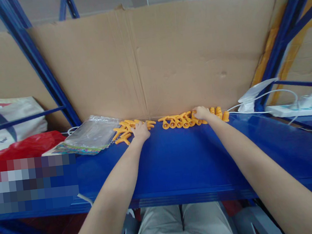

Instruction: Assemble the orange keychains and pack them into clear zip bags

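Observation:
Against the cardboard at the back of the blue shelf, my left hand (141, 131) is closed on an orange plastic piece at the right side of a loose pile of branched orange plastic pieces (123, 138). Its fingertips are partly hidden. To the right stands a row of orange plastic pieces (178, 123), with round, cup-like open ends facing me. My right hand (201, 113) reaches over this row, its fingers curled down onto one piece. More orange pieces (218, 112) sit just right of that hand.
A clear plastic bag (92, 133) lies left of the pile, with a red bag (33, 146) and a white cloth bag (24, 112) further left. A white power strip (301, 110) and cables are at right. Blue posts (37, 66) frame the cardboard wall (194, 53).

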A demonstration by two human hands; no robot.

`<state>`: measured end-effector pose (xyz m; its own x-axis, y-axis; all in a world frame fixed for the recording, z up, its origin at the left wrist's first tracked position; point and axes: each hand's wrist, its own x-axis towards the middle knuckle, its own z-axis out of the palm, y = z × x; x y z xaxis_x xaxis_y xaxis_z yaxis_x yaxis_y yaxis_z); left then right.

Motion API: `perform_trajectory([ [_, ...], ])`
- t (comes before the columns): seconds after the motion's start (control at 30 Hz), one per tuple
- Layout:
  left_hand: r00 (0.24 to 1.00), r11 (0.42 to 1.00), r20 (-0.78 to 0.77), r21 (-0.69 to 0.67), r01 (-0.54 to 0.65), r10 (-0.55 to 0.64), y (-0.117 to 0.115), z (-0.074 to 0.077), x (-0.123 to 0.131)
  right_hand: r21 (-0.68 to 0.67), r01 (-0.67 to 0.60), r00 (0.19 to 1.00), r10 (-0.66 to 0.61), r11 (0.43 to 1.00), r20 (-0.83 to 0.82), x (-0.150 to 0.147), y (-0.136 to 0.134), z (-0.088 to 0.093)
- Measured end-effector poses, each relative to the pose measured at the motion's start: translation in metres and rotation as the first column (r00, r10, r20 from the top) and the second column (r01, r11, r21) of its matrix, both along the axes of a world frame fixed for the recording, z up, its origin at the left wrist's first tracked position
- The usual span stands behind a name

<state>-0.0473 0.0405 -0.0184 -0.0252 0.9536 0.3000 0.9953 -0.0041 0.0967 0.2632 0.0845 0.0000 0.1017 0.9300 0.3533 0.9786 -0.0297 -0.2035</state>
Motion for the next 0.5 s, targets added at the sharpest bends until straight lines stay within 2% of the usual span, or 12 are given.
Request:
perform_trajectory([
  [0.23, 0.999, 0.999, 0.047, 0.041, 0.020, -0.022, 0.001, 0.005, 0.001, 0.003, 0.044, 0.999, -0.044, 0.999, 0.022, -0.005, 0.000, -0.003],
  [0.4, 0.989, 0.987, 0.147, 0.163, 0.003, -0.027, -0.001, 0.011, 0.005, -0.032, 0.097, 0.995, -0.096, 0.995, 0.038, -0.008, -0.006, -0.001],
  [0.5, 0.977, 0.972, 0.209, 0.234, -0.004, -0.047, -0.003, 0.015, 0.009, 0.023, 0.127, 0.992, -0.126, 0.992, -0.028, -0.011, -0.014, 0.004],
])
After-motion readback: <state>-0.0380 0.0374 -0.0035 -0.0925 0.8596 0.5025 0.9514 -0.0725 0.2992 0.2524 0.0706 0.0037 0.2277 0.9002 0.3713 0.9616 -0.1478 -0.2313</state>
